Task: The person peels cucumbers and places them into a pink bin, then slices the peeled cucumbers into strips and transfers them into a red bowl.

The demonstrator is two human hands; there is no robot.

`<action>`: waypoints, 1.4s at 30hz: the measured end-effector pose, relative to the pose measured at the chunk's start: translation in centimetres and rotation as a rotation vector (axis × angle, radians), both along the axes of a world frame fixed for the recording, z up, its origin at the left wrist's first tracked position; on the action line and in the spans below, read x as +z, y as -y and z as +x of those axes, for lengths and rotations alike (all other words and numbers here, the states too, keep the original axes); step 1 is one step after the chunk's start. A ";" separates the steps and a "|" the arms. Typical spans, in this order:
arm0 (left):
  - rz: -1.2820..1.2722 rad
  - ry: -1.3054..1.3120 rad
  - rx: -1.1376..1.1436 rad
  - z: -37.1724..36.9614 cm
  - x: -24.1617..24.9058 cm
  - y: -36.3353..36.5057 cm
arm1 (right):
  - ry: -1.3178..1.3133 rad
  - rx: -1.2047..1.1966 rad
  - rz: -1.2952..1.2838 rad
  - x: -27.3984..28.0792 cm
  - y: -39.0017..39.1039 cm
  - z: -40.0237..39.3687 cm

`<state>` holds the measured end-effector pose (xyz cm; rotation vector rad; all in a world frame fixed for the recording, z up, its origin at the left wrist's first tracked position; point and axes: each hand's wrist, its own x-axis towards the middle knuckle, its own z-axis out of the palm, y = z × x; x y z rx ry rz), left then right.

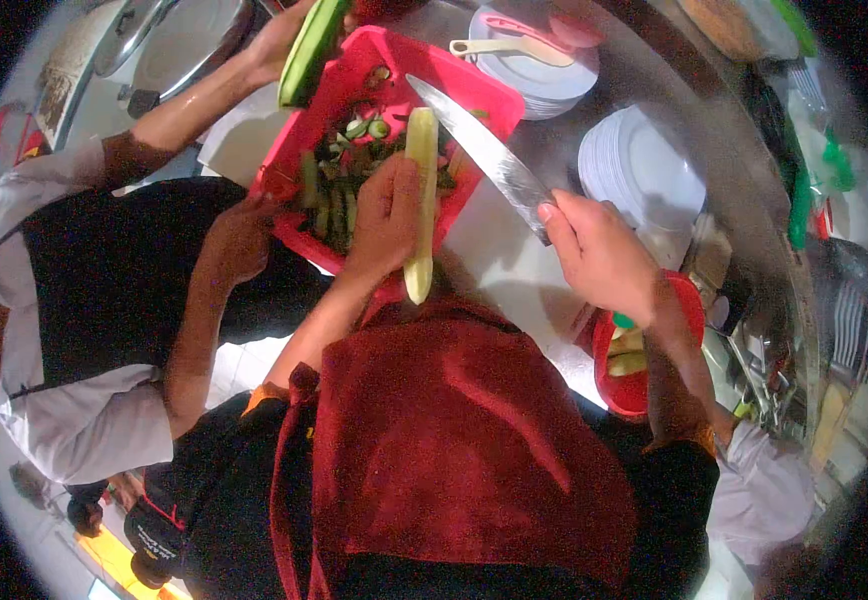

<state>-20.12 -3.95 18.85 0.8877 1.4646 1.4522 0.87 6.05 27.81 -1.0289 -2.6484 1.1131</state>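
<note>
Our two hands, one cucumber, one knife.

Our left hand (386,215) is closed around a peeled cucumber (420,205), its long axis running straight away from us over the near edge of the red tray (454,85); our right hand (602,255) grips a knife (484,150), blade slanting up-left, just right of the cucumber and not touching it; green peelings (339,190) lie in the tray; beside us a co-worker's hand (239,240) rests on the tray's left edge, another lifts an unpeeled cucumber (309,50); white plates (639,170) and a red bowl (644,385) stand to the right.

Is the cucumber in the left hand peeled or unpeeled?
Peeled: the cucumber in the left hand shows pale flesh, no green skin.
</note>
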 end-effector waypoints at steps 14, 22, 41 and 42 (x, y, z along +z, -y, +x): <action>0.021 0.033 0.168 0.8 0.4 -0.8 | -0.080 -0.023 -0.125 -1.3 1.8 -0.2; -0.045 0.039 0.367 0.9 2.5 -1.0 | -0.023 -0.006 -0.178 -1.5 4.0 -0.7; -0.322 -0.009 0.277 -0.2 2.1 -1.2 | -0.111 -0.019 -0.198 -3.6 3.7 -2.2; -0.297 -0.025 0.256 -0.3 2.1 -1.2 | -0.149 -0.034 -0.197 -3.6 3.6 -2.1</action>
